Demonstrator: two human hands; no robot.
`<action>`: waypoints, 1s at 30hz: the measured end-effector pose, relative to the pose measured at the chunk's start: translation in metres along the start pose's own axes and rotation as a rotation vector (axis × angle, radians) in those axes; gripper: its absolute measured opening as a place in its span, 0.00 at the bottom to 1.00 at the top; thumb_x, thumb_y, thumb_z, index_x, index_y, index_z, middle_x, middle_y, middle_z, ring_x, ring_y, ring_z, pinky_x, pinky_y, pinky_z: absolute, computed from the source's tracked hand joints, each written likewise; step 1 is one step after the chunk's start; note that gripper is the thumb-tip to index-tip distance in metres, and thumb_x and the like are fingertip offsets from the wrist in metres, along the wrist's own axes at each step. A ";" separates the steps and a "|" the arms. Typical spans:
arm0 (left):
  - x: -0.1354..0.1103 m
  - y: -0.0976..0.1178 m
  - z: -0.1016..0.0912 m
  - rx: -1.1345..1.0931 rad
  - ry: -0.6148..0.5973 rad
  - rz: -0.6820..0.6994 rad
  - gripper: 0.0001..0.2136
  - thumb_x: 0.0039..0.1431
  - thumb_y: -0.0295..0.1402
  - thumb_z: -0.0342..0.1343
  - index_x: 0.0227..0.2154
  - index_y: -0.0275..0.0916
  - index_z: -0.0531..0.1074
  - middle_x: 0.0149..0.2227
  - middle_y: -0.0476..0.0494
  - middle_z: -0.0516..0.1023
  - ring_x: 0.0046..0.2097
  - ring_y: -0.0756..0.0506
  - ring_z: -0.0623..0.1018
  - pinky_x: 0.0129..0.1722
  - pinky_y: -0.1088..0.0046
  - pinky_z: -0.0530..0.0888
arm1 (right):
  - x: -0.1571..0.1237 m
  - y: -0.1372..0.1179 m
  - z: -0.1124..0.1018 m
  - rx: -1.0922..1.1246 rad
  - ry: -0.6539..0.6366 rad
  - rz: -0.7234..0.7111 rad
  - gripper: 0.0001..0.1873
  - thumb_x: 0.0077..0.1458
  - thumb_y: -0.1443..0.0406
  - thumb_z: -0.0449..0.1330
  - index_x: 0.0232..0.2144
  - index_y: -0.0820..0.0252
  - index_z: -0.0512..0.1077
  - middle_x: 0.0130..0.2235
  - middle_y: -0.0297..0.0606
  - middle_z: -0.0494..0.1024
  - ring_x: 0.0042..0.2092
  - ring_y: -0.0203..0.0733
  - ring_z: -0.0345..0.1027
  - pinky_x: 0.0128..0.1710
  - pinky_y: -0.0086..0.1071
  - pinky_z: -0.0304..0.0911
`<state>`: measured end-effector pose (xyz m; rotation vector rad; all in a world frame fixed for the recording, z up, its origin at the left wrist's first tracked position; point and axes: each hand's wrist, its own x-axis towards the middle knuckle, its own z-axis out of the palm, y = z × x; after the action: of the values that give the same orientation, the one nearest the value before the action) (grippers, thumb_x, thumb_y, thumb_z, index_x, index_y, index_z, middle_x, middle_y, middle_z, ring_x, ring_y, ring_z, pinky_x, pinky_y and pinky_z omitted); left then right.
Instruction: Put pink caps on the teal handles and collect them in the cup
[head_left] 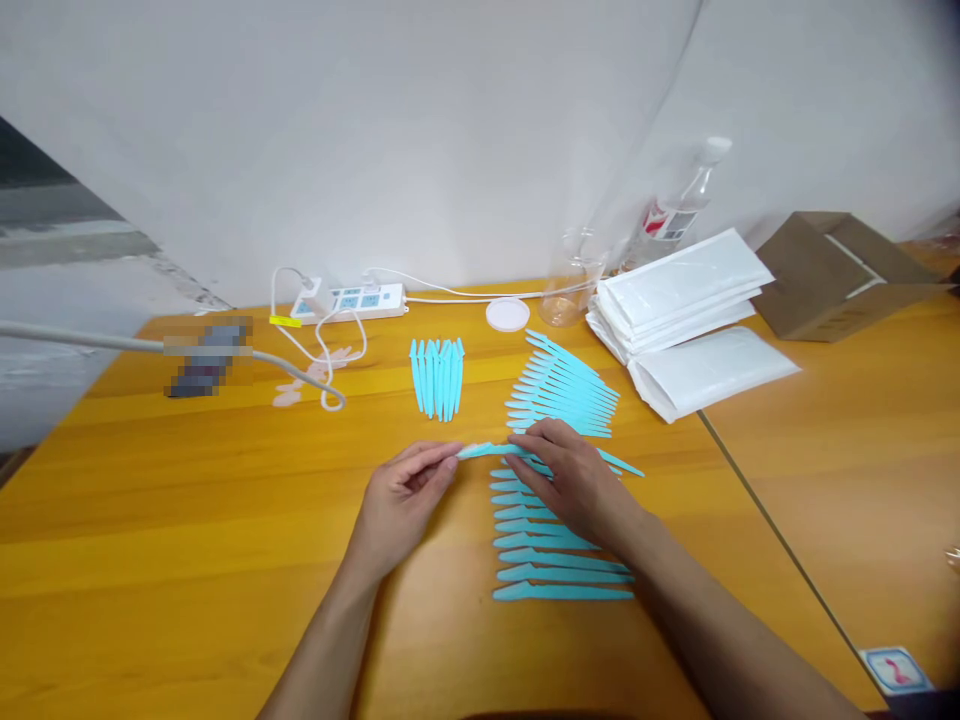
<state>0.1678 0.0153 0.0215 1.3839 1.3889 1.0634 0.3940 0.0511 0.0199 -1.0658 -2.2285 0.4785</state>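
While the fingertips (448,458) of your left hand (401,495) pinch one tip of a blue plastic knife (484,450) just right of frame centre, your right hand (574,480) closes over its other end. You're handling one piece, and laying it down calls for matching the row of knives (562,575) beneath. Wrists low, forearms converging from the bottom edge.

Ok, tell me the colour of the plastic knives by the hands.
Light blue, all of the plastic knives; clearest in the head view.
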 end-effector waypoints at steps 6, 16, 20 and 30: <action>-0.001 -0.003 -0.003 -0.042 -0.010 -0.108 0.12 0.59 0.40 0.60 0.42 0.40 0.79 0.41 0.42 0.80 0.41 0.47 0.78 0.44 0.73 0.73 | -0.003 -0.014 0.003 0.010 -0.046 0.009 0.12 0.64 0.64 0.56 0.48 0.62 0.73 0.41 0.46 0.76 0.44 0.47 0.71 0.45 0.41 0.69; 0.027 -0.008 -0.100 0.429 -0.432 -0.161 0.15 0.63 0.45 0.51 0.36 0.42 0.76 0.38 0.44 0.79 0.40 0.45 0.76 0.43 0.70 0.72 | 0.001 -0.009 -0.007 0.053 0.024 0.225 0.11 0.63 0.60 0.56 0.39 0.58 0.77 0.33 0.39 0.78 0.34 0.40 0.71 0.34 0.32 0.64; 0.035 -0.008 -0.087 0.569 -0.430 0.000 0.15 0.65 0.43 0.47 0.38 0.42 0.76 0.40 0.42 0.78 0.42 0.44 0.76 0.45 0.69 0.71 | 0.003 -0.009 -0.009 -0.009 -0.004 0.295 0.13 0.63 0.59 0.56 0.33 0.57 0.77 0.27 0.35 0.75 0.29 0.37 0.68 0.30 0.30 0.58; 0.061 -0.029 -0.121 0.902 0.269 -0.143 0.19 0.61 0.45 0.50 0.44 0.38 0.77 0.42 0.38 0.80 0.43 0.39 0.77 0.43 0.66 0.71 | 0.104 0.003 0.016 -0.172 -0.224 0.437 0.15 0.61 0.59 0.56 0.32 0.62 0.79 0.36 0.48 0.83 0.40 0.47 0.75 0.37 0.32 0.61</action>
<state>0.0439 0.0774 0.0226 1.7440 2.2923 0.5291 0.3348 0.1337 0.0451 -1.6781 -2.2558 0.6232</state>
